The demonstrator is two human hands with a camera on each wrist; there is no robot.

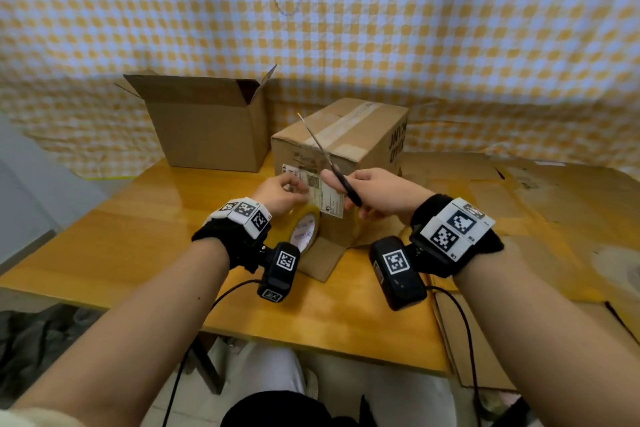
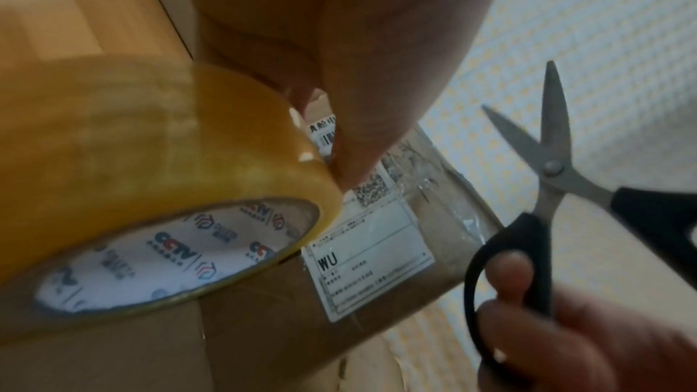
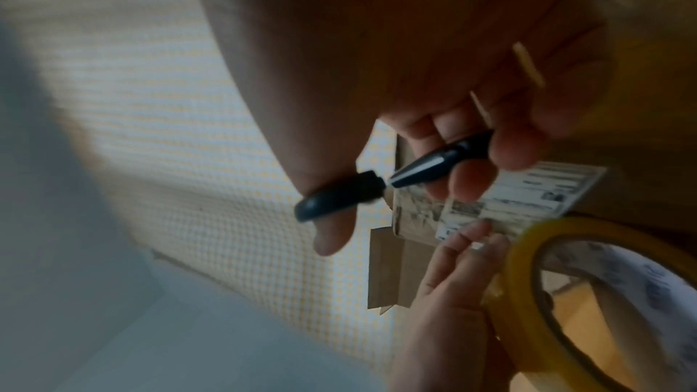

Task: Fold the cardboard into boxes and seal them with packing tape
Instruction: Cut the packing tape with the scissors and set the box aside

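A closed cardboard box (image 1: pixel 349 136) with a strip of tape along its top stands mid-table, a white shipping label (image 1: pixel 325 194) on its near face. My left hand (image 1: pixel 282 193) holds a yellowish tape roll (image 1: pixel 304 229) low against that face, fingertips (image 2: pixel 354 142) touching the label (image 2: pixel 369 255). My right hand (image 1: pixel 377 196) grips black-handled scissors (image 1: pixel 334 167) just right of the left hand. Their blades (image 2: pixel 547 136) are slightly parted and point up over the box. In the right wrist view the handle loops (image 3: pixel 377 187) sit round my thumb and fingers.
An open-topped cardboard box (image 1: pixel 207 122) stands at the back left of the wooden table (image 1: pixel 138 239). Flattened cardboard sheets (image 1: pixel 526 205) cover the table's right side. A loose flap (image 1: pixel 322 260) juts out at the closed box's base. A checked cloth (image 1: pixel 381 28) hangs behind.
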